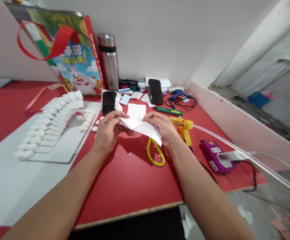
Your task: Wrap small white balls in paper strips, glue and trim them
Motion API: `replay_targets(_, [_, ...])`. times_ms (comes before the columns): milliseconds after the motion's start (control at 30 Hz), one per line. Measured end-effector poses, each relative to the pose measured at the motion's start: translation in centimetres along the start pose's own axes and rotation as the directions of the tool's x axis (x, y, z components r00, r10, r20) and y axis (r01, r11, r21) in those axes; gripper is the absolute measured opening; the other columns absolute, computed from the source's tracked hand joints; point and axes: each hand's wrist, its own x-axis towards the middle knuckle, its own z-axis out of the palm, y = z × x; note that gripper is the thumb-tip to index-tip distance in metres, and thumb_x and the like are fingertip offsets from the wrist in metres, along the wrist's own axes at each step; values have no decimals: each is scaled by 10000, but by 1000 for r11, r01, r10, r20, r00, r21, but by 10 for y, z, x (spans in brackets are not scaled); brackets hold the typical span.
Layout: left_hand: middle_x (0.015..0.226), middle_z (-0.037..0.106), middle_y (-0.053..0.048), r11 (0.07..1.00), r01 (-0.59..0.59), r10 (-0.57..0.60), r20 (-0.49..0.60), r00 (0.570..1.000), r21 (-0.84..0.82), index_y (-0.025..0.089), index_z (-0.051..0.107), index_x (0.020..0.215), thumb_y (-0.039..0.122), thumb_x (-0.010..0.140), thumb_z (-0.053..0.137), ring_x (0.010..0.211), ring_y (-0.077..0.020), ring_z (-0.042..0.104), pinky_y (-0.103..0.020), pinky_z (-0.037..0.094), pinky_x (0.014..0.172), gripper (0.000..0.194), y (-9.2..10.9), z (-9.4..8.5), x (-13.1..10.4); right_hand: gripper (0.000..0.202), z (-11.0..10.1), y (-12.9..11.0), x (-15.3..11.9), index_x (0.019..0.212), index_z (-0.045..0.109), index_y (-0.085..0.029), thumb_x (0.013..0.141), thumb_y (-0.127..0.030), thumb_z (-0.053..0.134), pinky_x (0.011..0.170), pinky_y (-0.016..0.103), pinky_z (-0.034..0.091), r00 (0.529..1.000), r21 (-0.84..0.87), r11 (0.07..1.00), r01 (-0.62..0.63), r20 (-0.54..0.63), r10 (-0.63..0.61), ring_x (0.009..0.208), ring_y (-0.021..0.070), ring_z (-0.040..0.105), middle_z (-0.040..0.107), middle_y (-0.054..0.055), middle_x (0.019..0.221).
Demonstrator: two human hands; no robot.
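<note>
A folded piece of white paper (138, 115) is held up over the red table by both hands. My left hand (110, 129) pinches its left edge between thumb and fingers. On the opposite side my right hand (161, 126) grips the paper, with a loose flap hanging down beside the fingers. Just beyond my right hand lies a yellow glue gun (182, 126) with a long clear stick in its back. The yellow handles (156, 156) of a tool show below the paper.
On the left, a white board (60, 153) carries rows of white round pieces (38, 128). Behind stand a colourful bag (77, 63) and a steel flask (109, 63). Phones (155, 91), a green cutter (168, 110) and a purple power block (216, 156) lie around.
</note>
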Motion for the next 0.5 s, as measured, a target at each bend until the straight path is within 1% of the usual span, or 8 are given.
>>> replay_targets(133, [701, 712, -27, 1000, 11, -11, -16, 1000, -13, 126, 696, 919, 237, 830, 567, 505, -165, 669, -306, 590, 508, 192, -1, -1, 1, 109, 0, -1, -1, 751, 709, -193, 650, -226, 684, 405, 211, 367, 1000, -5, 1000, -6, 4, 6, 472, 119, 541, 638, -18, 564])
replay_targets(267, [707, 719, -26, 999, 29, -29, -11, 1000, -24, 119, 694, 961, 249, 831, 591, 481, -168, 665, -295, 574, 467, 211, -2, -1, 3, 165, -2, 1, 0, 811, 732, -188, 661, -252, 708, 418, 214, 384, 1000, -10, 1000, -12, 26, 12, 477, 115, 549, 669, -11, 600])
replay_targets(433, [636, 693, -3, 999, 29, -29, -2, 1000, -35, 128, 673, 973, 264, 836, 621, 469, -159, 654, -273, 569, 478, 200, -2, -1, 3, 310, -2, 2, -1, 907, 728, -200, 612, -250, 811, 525, 231, 494, 1000, 86, 996, -17, 4, 17, 598, 136, 650, 745, -3, 734])
replay_targets(500, [632, 691, -1, 999, 30, -30, 5, 1000, -29, 132, 671, 966, 268, 839, 622, 470, -156, 652, -274, 572, 491, 193, -2, -1, 2, 330, -2, 2, -1, 922, 736, -195, 611, -253, 829, 551, 238, 513, 1000, 102, 994, -25, 6, 24, 623, 140, 666, 757, 9, 761])
